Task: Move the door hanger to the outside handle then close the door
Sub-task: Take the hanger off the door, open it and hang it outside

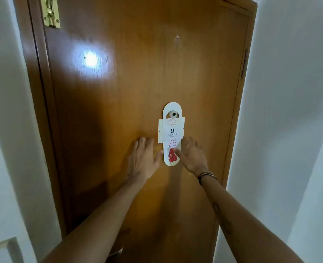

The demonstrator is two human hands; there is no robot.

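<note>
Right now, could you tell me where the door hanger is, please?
The hanger hangs from a small knob mid-door, right of centre, over a white card, with the left hand and right hand flanking its lower end.

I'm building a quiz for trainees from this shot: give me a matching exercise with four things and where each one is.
Things:
1. door hanger
2. left hand
3. right hand
4. brass bolt

Places:
A. top left of the door
B. flat on the wood, left of the hanger
C. thumb on the red figure
D. hung on a small knob

Pairs: 1-D, 2-B, 3-C, 4-A
</note>
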